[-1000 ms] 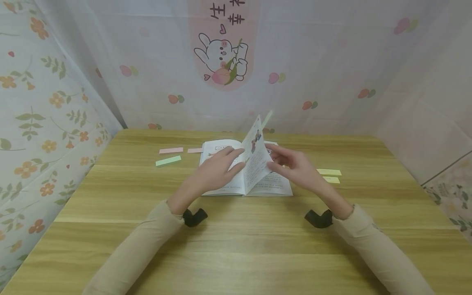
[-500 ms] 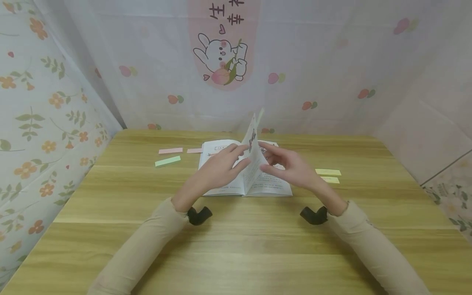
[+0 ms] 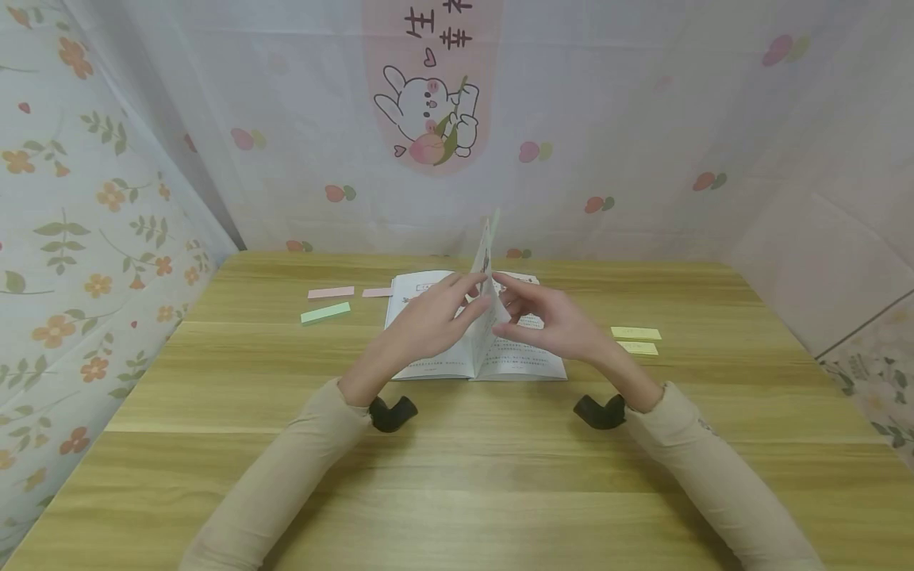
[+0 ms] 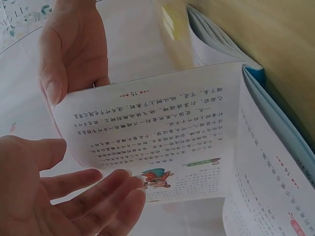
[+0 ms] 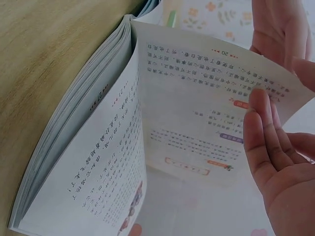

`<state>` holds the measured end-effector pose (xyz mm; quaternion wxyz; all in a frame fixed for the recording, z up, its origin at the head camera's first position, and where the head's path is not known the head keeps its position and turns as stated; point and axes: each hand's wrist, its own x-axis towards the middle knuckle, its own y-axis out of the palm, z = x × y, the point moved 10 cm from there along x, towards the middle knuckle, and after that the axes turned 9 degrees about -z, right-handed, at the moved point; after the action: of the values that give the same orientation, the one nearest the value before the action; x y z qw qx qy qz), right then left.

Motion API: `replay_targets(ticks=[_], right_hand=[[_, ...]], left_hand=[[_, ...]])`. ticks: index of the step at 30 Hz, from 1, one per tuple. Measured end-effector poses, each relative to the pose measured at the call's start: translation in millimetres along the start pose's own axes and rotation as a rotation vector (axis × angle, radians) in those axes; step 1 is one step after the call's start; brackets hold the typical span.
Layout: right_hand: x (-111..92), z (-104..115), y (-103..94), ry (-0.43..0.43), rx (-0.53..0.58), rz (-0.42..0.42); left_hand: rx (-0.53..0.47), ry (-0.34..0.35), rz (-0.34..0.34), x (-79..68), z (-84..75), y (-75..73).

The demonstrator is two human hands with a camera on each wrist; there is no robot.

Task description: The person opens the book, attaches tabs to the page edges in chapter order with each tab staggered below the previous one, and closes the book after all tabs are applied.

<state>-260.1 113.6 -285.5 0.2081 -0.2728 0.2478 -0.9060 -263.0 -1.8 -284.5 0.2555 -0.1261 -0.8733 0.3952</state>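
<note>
An open printed book (image 3: 435, 369) lies on the table, with a few leaves (image 3: 481, 255) standing nearly upright at its middle. A pale green strip (image 3: 496, 222) sticks out past their top edge. My right hand (image 3: 560, 319) holds these leaves near the outer edge, fingers behind and thumb at the corner in the left wrist view. My left hand (image 3: 432, 319) is on the other side, its fingers (image 4: 113, 196) extended and slightly bent close to the page numbered 15. Whether they touch it cannot be told. The right wrist view shows page 20 (image 5: 197, 98) beside my right fingers.
Two pink strips (image 3: 331, 293) and a green strip (image 3: 324, 313) lie left of the book, one pink strip at its edge. Yellow strips (image 3: 635, 333) lie to the right. Black wrist-worn pieces (image 3: 600, 411) sit on both wrists. A patterned cloth (image 3: 300, 119) hangs behind the wooden table (image 3: 493, 476).
The raised leaves have swung from leaning right to nearly upright, with my right hand moving left along with them. My left hand has shifted slightly right, bringing the hands closer together.
</note>
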Motion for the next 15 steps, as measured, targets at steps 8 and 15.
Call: replay_targets(ticks=[8,15], right_hand=[[2.5,2.2,2.0,-0.021,-0.015,0.013],[5.3,0.2,4.3,-0.019,-0.016,0.026]], left_hand=[[-0.022,-0.012,-0.017,2.3,-3.6,-2.0],[-0.044,0.001,-0.035,4.0,-7.3,-4.0]])
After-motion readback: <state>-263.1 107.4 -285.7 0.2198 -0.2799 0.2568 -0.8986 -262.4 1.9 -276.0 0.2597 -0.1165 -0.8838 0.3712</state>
